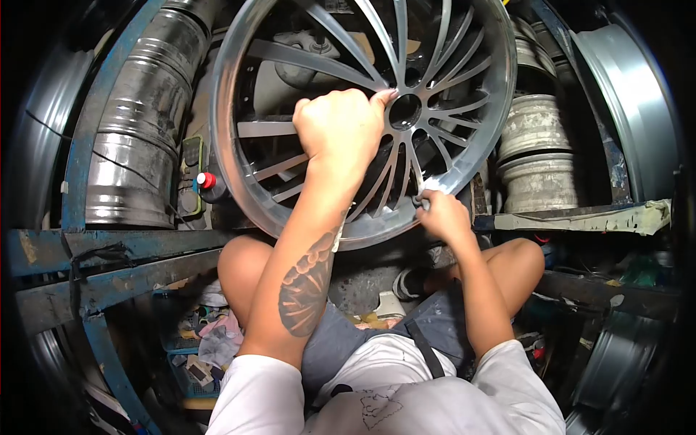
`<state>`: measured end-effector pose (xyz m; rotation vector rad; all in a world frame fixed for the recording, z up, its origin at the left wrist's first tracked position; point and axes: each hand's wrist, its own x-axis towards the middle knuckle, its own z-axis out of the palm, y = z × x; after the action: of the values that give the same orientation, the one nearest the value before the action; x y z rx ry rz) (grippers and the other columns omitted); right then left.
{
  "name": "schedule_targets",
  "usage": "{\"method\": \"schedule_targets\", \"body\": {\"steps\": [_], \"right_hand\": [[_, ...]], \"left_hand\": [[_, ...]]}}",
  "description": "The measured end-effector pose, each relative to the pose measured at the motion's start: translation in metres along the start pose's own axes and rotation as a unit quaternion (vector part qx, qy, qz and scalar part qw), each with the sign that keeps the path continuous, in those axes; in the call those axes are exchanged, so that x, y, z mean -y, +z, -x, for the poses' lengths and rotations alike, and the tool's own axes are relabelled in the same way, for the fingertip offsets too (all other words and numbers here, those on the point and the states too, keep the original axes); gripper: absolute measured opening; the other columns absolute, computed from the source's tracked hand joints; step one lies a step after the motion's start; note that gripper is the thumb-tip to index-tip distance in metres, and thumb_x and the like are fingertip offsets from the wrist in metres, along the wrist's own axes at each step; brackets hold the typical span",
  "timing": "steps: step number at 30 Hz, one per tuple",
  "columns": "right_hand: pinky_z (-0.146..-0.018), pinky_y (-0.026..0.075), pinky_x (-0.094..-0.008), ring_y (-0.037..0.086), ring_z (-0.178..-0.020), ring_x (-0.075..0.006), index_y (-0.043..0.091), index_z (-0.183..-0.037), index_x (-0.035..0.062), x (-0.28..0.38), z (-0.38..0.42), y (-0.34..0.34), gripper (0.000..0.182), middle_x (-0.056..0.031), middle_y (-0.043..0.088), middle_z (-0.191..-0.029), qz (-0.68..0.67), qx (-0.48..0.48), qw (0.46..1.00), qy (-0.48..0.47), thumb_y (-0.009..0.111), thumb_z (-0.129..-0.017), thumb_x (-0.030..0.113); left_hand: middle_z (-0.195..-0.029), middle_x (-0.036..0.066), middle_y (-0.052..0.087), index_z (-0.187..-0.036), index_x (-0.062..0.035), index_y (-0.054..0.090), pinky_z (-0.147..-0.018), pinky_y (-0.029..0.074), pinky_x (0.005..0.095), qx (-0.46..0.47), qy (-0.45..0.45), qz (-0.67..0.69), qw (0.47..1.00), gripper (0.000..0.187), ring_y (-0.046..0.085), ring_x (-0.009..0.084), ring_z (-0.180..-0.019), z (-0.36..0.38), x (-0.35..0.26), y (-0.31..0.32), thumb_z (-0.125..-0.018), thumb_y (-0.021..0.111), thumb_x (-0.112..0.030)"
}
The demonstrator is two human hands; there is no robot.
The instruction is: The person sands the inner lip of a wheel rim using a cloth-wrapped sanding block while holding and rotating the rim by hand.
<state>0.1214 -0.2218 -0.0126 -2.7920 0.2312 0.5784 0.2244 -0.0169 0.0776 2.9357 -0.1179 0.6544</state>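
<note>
A large silver multi-spoke wheel rim (507, 80) stands tilted in front of me, with a round hole at its hub. My left hand (341, 125) is closed over the spokes left of the hub, its thumb pointing at the centre; whatever its fingers grip is hidden. At the rim's lower right edge, my right hand (442, 216) has its fingers curled round a small dark object (420, 201). That object touches or nearly touches the rim's lower lip, where a bright shine shows.
Stacked silver rims (134, 116) stand at the left and more (536, 152) at the right. A dark bottle with a red cap (206, 181) is beside the wheel. Blue metal frame bars (145, 250) cross the left side. Below them is a blue basket (177, 377) with cloths.
</note>
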Motion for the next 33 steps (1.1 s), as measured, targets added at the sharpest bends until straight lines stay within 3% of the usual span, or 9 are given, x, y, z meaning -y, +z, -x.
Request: {"method": "schedule_targets", "body": {"steps": [4, 8, 10, 12, 14, 20, 23, 30, 33], "right_hand": [[-0.093, 0.056, -0.0501, 0.072, -0.100, -0.0416, 0.071, -0.121, 0.0117, 0.029, 0.023, 0.022, 0.040, -0.0235, 0.074, -0.103, 0.040, -0.002, 0.999, -0.012, 0.069, -0.084, 0.027], [-0.095, 0.055, -0.0500, 0.072, -0.102, -0.0386, 0.075, -0.114, 0.0085, 0.004, -0.003, -0.004, 0.036, -0.0244, 0.074, -0.103, -0.056, 0.025, 0.997, 0.048, 0.069, -0.082, 0.025], [-0.095, 0.054, -0.0514, 0.070, -0.104, -0.0426, 0.072, -0.117, 0.0073, 0.015, 0.009, 0.017, 0.039, -0.0261, 0.073, -0.107, 0.002, -0.042, 0.998, 0.040, 0.069, -0.083, 0.025], [-0.095, 0.054, -0.0518, 0.070, -0.105, -0.0439, 0.071, -0.118, 0.0071, 0.032, 0.021, 0.020, 0.040, -0.0263, 0.073, -0.108, 0.034, -0.004, 0.999, 0.017, 0.069, -0.084, 0.026], [-0.095, 0.054, -0.0516, 0.070, -0.105, -0.0431, 0.073, -0.114, 0.0067, 0.011, 0.007, 0.015, 0.037, -0.0268, 0.073, -0.106, -0.043, -0.001, 0.999, 0.032, 0.069, -0.084, 0.028], [-0.094, 0.055, -0.0513, 0.070, -0.104, -0.0423, 0.073, -0.113, 0.0056, 0.026, 0.011, 0.009, 0.039, -0.0266, 0.073, -0.106, 0.021, 0.014, 0.999, 0.023, 0.070, -0.082, 0.029], [-0.095, 0.055, -0.0506, 0.070, -0.103, -0.0430, 0.075, -0.109, 0.0067, -0.001, -0.012, 0.000, 0.036, -0.0268, 0.073, -0.104, -0.043, -0.013, 0.999, 0.027, 0.070, -0.080, 0.027], [-0.095, 0.055, -0.0506, 0.070, -0.104, -0.0437, 0.074, -0.115, 0.0096, 0.006, -0.008, -0.006, 0.041, -0.0251, 0.074, -0.105, -0.034, 0.048, 0.998, 0.024, 0.073, -0.079, 0.029], [-0.094, 0.055, -0.0497, 0.070, -0.104, -0.0426, 0.075, -0.115, 0.0106, 0.020, 0.006, 0.008, 0.041, -0.0245, 0.074, -0.104, -0.003, 0.006, 1.000, 0.018, 0.074, -0.079, 0.030]], "left_hand": [[-0.060, 0.010, 0.069, -0.064, -0.0107, 0.074, -0.063, 0.050, 0.0406, 0.061, -0.030, 0.004, 0.998, 0.069, 0.070, 0.0281, -0.057, -0.004, -0.006, -0.008, -0.098, 0.050, -0.065], [-0.062, 0.010, 0.070, -0.065, -0.0108, 0.075, -0.065, 0.050, 0.0407, 0.068, -0.031, 0.019, 0.997, 0.068, 0.071, 0.0277, -0.058, -0.003, -0.008, -0.009, -0.097, 0.051, -0.066], [-0.062, 0.008, 0.071, -0.066, -0.0122, 0.075, -0.066, 0.048, 0.0400, 0.038, -0.029, 0.020, 0.999, 0.062, 0.071, 0.0260, -0.060, -0.004, -0.011, -0.008, -0.096, 0.055, -0.063], [-0.064, 0.005, 0.071, -0.067, -0.0156, 0.076, -0.070, 0.045, 0.0389, 0.080, -0.045, 0.022, 0.996, 0.055, 0.071, 0.0228, -0.062, -0.004, -0.014, -0.012, -0.096, 0.058, -0.059], [-0.062, 0.006, 0.071, -0.067, -0.0148, 0.076, -0.068, 0.046, 0.0393, 0.057, -0.033, 0.028, 0.997, 0.058, 0.070, 0.0239, -0.060, -0.004, -0.012, -0.008, -0.096, 0.056, -0.061], [-0.064, 0.008, 0.072, -0.068, -0.0122, 0.077, -0.067, 0.050, 0.0395, 0.084, -0.029, 0.035, 0.995, 0.065, 0.072, 0.0254, -0.062, -0.012, -0.014, -0.008, -0.098, 0.052, -0.064], [-0.065, 0.008, 0.072, -0.068, -0.0127, 0.077, -0.068, 0.050, 0.0392, 0.091, -0.034, 0.040, 0.994, 0.065, 0.073, 0.0252, -0.064, -0.011, -0.014, -0.008, -0.098, 0.052, -0.064], [-0.066, 0.008, 0.073, -0.067, -0.0141, 0.077, -0.068, 0.048, 0.0390, 0.082, -0.038, 0.054, 0.994, 0.059, 0.071, 0.0255, -0.062, -0.012, -0.013, -0.009, -0.097, 0.055, -0.061], [-0.068, 0.008, 0.073, -0.072, -0.0132, 0.079, -0.071, 0.049, 0.0389, 0.087, -0.037, 0.061, 0.994, 0.059, 0.072, 0.0257, -0.064, -0.012, -0.011, -0.011, -0.097, 0.055, -0.061]]}}
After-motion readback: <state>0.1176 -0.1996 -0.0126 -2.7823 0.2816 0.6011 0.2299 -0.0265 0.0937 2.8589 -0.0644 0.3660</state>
